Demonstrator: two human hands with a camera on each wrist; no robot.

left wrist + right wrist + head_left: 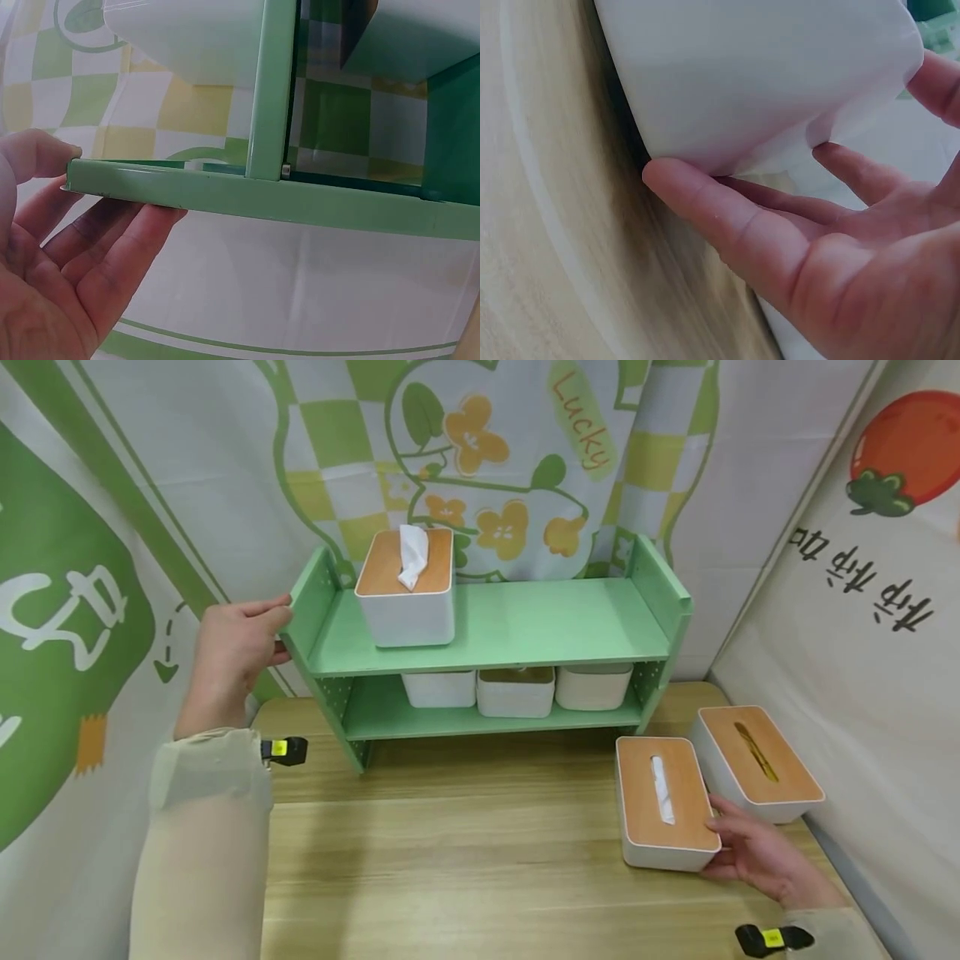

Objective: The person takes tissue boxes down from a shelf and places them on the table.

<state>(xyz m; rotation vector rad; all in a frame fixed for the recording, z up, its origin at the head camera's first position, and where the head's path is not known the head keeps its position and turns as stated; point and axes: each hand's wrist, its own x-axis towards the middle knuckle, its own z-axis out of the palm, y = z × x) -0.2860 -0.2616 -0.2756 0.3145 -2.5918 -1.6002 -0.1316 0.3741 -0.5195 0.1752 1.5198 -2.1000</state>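
1. Room: printed cloth (517,443) on back + both sides, "Lucky" on the back bit.
2. Desk (450,860): light wood grain.
3. Green shelf (555,618): 2 tiers, back of desk. Upper box (408,618) up top on the left w/ tissue poking out, 3 pale bins (516,702) below.
4. Rear box (757,752): wood lid, far right of desk.
5. Near box (663,810): on desk, right-front of shelf, just beside rear box.
6. Left hand (243,639): fingers gripping shelf's left side. L wrist cam shows the undersides of the fingers, mostly hidden in head view.
7. Right hand (765,852): fingers fairly straight, touching near box's side. R wrist cam shows them spread on its wall; only head cam gets its lid.
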